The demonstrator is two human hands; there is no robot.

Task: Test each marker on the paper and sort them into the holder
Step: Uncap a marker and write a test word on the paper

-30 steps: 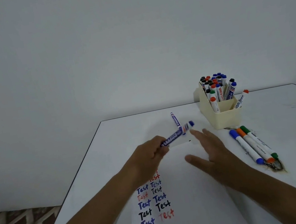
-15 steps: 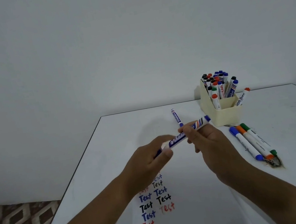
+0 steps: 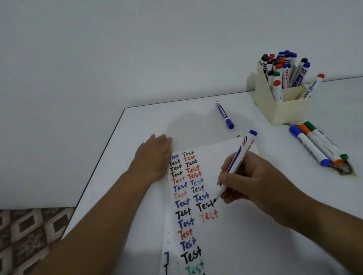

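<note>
My right hand (image 3: 251, 181) grips a white marker with blue stripes (image 3: 238, 159) like a pen. Its dark tip touches the paper (image 3: 234, 236) beside a black "Test" in the second column. A blue end points up and away from me. My left hand (image 3: 154, 158) lies flat at the paper's top left corner, fingers straight. The sheet carries two columns of "Test" in black, blue, red and green. The cream holder (image 3: 283, 108), packed with several capped markers, stands at the back right.
A blue-capped marker (image 3: 224, 114) lies alone behind the paper. Three markers (image 3: 318, 145) with blue, orange and green caps lie side by side in front of the holder, next to a dark stain. The table's left edge drops to a patterned floor (image 3: 18, 239).
My left hand let go of the marker and moved onto the paper's top left corner. My right hand took the marker and brought its tip down to the paper.
</note>
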